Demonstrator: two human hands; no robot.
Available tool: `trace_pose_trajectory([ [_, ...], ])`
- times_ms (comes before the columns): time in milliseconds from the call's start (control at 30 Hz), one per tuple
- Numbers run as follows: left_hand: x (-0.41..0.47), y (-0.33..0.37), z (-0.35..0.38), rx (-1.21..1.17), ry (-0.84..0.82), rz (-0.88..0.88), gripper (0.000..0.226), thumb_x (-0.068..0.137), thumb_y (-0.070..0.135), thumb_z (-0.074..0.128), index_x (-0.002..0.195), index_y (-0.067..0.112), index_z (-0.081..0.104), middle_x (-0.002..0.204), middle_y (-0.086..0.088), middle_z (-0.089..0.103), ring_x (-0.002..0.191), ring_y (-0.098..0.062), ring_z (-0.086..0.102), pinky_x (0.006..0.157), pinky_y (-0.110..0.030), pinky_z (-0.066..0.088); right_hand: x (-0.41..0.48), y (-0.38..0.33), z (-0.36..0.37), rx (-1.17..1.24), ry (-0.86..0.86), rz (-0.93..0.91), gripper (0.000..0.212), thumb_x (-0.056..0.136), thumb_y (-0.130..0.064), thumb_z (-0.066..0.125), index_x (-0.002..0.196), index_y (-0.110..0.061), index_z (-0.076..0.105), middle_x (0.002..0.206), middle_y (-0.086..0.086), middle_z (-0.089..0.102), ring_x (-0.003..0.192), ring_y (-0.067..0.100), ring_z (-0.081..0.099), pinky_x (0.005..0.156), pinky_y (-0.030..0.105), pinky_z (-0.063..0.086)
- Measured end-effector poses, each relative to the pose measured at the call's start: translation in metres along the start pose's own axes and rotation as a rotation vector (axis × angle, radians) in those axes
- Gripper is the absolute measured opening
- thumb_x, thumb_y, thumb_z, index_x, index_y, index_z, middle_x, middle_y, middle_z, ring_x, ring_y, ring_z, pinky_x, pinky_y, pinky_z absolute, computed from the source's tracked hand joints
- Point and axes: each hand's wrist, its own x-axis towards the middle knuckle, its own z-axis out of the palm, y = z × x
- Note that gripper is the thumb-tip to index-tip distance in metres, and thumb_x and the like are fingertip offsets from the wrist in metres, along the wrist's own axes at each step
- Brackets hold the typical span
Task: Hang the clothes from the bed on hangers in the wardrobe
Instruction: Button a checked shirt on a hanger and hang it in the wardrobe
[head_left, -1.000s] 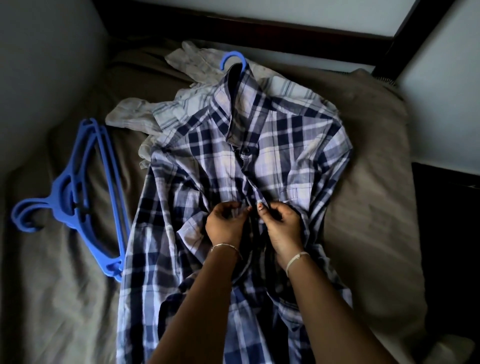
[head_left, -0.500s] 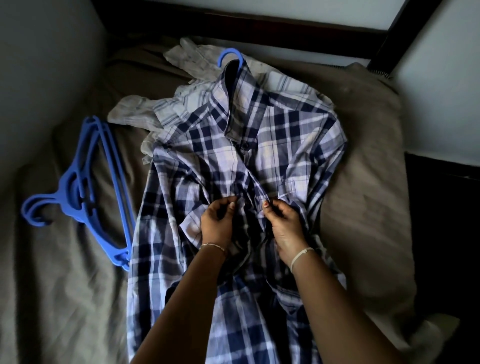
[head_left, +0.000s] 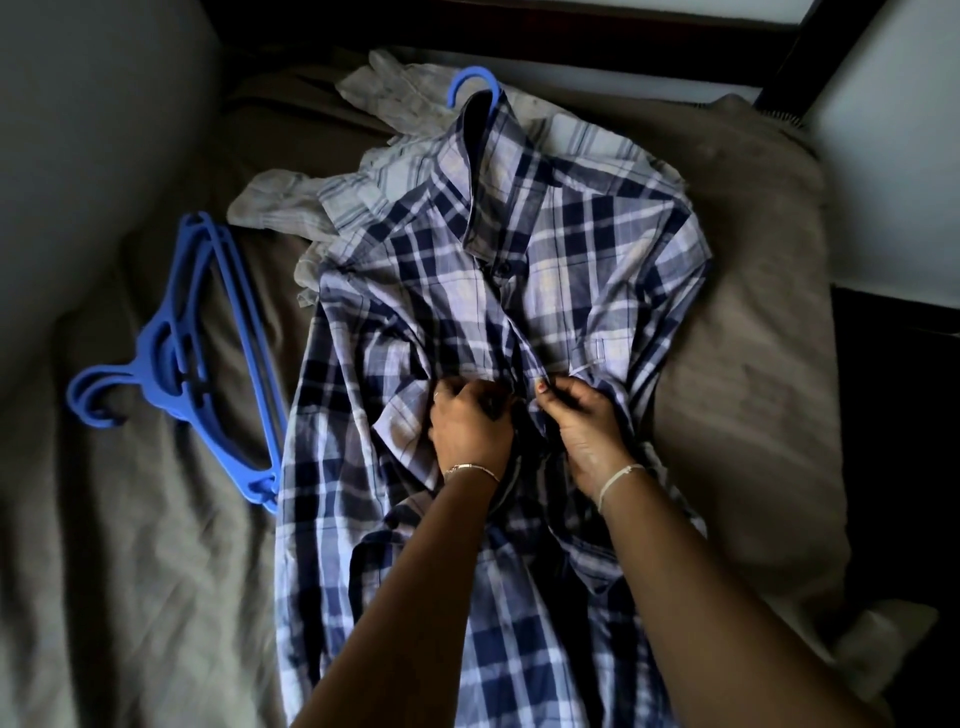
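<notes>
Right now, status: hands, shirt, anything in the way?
Both busy: left hand and right hand pinch the plaid shirt front, mid-chest. Shirt lies on bed, blue hanger hook out of the collar. Nothing over it; spare hangers beside it.

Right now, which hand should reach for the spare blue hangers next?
Left, probably. The spare blue hangers lie left of the plaid shirt, on the left hand's side; the right hand would cross the shirt. Both pinch its front.

Dim light is falling on the bed (head_left: 156, 571), its brown sheet (head_left: 753, 364) creasing. Left of the bed a grey wall (head_left: 93, 130) is running alongside. Beyond the bed a dark rail (head_left: 597, 31) is crossing; right of the bed a paler wall (head_left: 893, 156) is catching light.
</notes>
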Motion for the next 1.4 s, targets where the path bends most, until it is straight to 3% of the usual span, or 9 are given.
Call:
trace_pose_trajectory([
  [267,-0.021,-0.003,-0.004,-0.436,0.13,0.065,0.01,0.082,0.019,0.074,0.086,0.016,0.066,0.085,0.005,0.063,0.075,0.002,0.058,0.072,-0.004,0.04,-0.004,-0.003,0.001,0.015,-0.017,0.024,0.008,0.09,-0.012,0.065,0.084,-0.007,0.065,0.065,0.0,0.064,0.063,0.01,0.058,0.065,0.019,0.049],
  [367,-0.031,0.0,-0.003,-0.537,0.152,0.02,0.013,0.087,0.014,0.069,0.084,0.015,0.056,0.078,0.012,0.06,0.07,0.009,0.056,0.068,-0.004,0.038,-0.002,-0.001,0.0,0.001,-0.009,0.043,0.007,0.089,-0.016,0.067,0.086,-0.009,0.066,0.072,0.005,0.062,0.071,0.016,0.056,0.072,0.028,0.047],
  [467,-0.031,-0.004,-0.001,-0.488,0.142,-0.007,0.015,0.083,0.008,0.069,0.088,0.016,0.057,0.078,0.012,0.061,0.069,0.007,0.057,0.072,-0.015,0.047,-0.004,-0.001,0.0,-0.016,-0.01,0.017,0.008,0.089,-0.014,0.067,0.084,-0.008,0.065,0.065,0.001,0.062,0.063,0.01,0.056,0.067,0.02,0.047],
  [667,-0.021,-0.008,-0.003,-0.185,-0.098,0.127,0.056,0.085,0.018,0.053,0.136,0.042,0.048,0.104,-0.004,0.069,0.087,-0.024,0.065,0.083,-0.036,0.052,-0.006,0.0,-0.001,0.008,-0.041,0.028,0.008,0.09,-0.013,0.066,0.083,-0.01,0.065,0.066,0.003,0.063,0.061,0.011,0.057,0.064,0.021,0.048],
  [767,-0.014,-0.004,-0.004,-0.161,-0.106,0.058,0.041,0.088,0.026,0.056,0.127,0.039,0.059,0.111,-0.004,0.07,0.102,-0.022,0.065,0.089,-0.035,0.051,-0.006,0.0,-0.001,0.01,-0.029,0.021,0.006,0.089,-0.013,0.067,0.083,-0.011,0.067,0.069,0.004,0.065,0.066,0.013,0.058,0.067,0.024,0.049],
  [900,-0.011,0.005,-0.005,-0.299,0.001,-0.081,0.023,0.088,0.032,0.066,0.108,0.021,0.072,0.099,-0.001,0.073,0.095,-0.014,0.067,0.07,-0.014,0.04,-0.006,0.001,0.0,-0.008,-0.023,0.008,0.006,0.087,-0.01,0.068,0.082,-0.012,0.068,0.067,0.001,0.066,0.066,0.012,0.058,0.071,0.026,0.049],
  [1067,-0.004,0.004,-0.003,-0.361,0.067,-0.115,0.027,0.087,0.033,0.068,0.103,0.01,0.072,0.098,-0.008,0.071,0.091,-0.018,0.066,0.081,-0.026,0.05,-0.006,0.001,0.003,-0.031,-0.016,-0.013,0.005,0.086,-0.01,0.069,0.082,-0.012,0.067,0.075,0.004,0.067,0.072,0.013,0.059,0.071,0.023,0.049],
  [1233,-0.011,0.005,-0.003,-0.406,0.024,-0.113,0.016,0.08,0.024,0.076,0.094,0.017,0.07,0.082,0.009,0.068,0.072,0.001,0.06,0.063,0.0,0.039,-0.01,-0.002,0.003,0.005,-0.037,0.043,0.007,0.085,-0.014,0.072,0.082,-0.009,0.067,0.075,0.008,0.067,0.071,0.018,0.061,0.071,0.028,0.052],
  [1400,-0.012,0.004,-0.001,-0.443,-0.022,-0.122,0.012,0.08,0.02,0.076,0.09,0.02,0.071,0.088,0.005,0.073,0.079,-0.002,0.065,0.075,-0.008,0.046,-0.013,-0.002,0.004,-0.011,-0.042,0.038,0.005,0.084,-0.009,0.072,0.08,-0.011,0.068,0.071,0.002,0.07,0.064,0.009,0.064,0.064,0.02,0.052],
])
